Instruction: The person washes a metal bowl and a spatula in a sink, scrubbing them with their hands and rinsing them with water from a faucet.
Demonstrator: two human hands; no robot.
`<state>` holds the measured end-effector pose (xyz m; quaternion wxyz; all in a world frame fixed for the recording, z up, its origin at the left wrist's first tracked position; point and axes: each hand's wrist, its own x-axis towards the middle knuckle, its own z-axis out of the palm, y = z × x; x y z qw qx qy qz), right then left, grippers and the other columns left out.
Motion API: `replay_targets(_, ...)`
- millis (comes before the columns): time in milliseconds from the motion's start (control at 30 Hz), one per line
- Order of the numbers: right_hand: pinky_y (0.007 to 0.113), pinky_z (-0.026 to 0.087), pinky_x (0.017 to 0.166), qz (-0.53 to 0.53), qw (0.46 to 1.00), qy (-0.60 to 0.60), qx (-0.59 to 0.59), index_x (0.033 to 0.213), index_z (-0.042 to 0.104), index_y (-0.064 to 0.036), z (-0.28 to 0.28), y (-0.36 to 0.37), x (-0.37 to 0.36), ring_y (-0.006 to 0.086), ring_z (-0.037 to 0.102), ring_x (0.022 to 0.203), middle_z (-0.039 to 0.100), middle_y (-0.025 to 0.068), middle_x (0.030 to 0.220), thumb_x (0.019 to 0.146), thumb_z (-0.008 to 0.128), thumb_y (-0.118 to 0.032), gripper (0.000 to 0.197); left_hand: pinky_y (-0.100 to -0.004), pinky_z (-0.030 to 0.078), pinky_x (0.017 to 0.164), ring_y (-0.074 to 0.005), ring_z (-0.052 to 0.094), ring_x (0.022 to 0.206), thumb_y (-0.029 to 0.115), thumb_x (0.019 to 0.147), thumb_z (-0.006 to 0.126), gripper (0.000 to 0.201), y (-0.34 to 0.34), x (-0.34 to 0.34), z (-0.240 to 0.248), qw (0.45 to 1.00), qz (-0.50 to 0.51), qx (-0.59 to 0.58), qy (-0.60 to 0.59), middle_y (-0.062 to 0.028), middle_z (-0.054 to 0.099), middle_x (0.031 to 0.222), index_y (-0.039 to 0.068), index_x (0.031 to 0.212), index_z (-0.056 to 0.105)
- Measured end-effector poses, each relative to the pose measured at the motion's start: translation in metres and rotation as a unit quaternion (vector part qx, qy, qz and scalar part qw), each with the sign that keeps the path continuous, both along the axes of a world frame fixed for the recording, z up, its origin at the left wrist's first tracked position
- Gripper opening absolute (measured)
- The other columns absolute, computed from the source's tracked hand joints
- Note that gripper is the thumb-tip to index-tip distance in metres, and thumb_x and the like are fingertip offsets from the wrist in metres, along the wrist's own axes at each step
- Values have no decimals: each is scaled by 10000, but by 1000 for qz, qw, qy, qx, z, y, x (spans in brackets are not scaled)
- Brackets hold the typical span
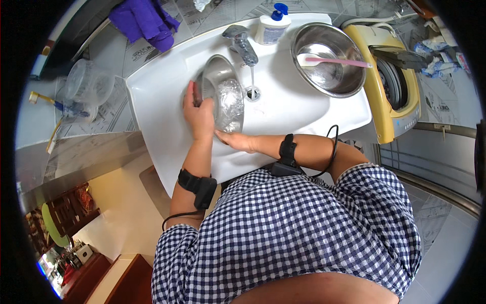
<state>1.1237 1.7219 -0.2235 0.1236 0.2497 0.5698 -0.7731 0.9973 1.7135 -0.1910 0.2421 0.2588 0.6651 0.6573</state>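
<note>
A shiny metal bowl (228, 99) is tilted on its side over the left part of the white sink (162, 119), with clear water inside. My left hand (199, 116) grips its left side, thumb near the rim and fingers around the outer wall. My right hand (237, 141) holds the bowl's near edge from below; some of its fingers are hidden by the bowl. To the right of the bowl, a thin stream falls from the chrome faucet (241, 44) toward the drain (252, 94).
On the sink's right side stands a larger metal bowl (329, 83) with a pink-handled spatula (336, 62) across it. A blue-topped pump bottle (272, 29) is behind. A yellow washing machine (368, 45) stands right; purple cloth (143, 23) and clear plastic containers (87, 83) lie left.
</note>
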Motion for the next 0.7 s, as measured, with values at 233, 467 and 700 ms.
replay_targets(233, 410, 162, 1081, 165, 812, -222, 513, 1418, 74, -111, -78, 62, 28, 352, 184, 1327, -65, 205, 1459, 919, 341, -396, 634, -218, 416, 691, -134, 505, 864, -65, 660, 483, 659, -9, -5, 27, 988, 14, -33, -152, -86, 476, 1227, -18, 1309, 378)
replay_targets(467, 381, 528, 531, -208, 905, -254, 272, 874, 631, 44, -90, 96, 16, 284, 637, 575, 631, 187, 693, 923, 352, -351, 486, -234, 402, 792, -154, 480, 1031, -66, 685, 435, 674, -12, 10, 21, 995, -9, 30, -90, -97, 433, 1280, -4, 1345, 313)
replay_targets(700, 332, 507, 552, -162, 875, -240, 388, 1310, 175, 83, -83, 118, 39, 287, 627, 737, 591, 242, 925, 624, 746, -514, 1074, -341, 289, 1013, -265, 400, 1186, -32, 652, 366, 679, -21, 27, -22, 991, 11, 103, -90, -149, 374, 1322, -37, 1327, 293)
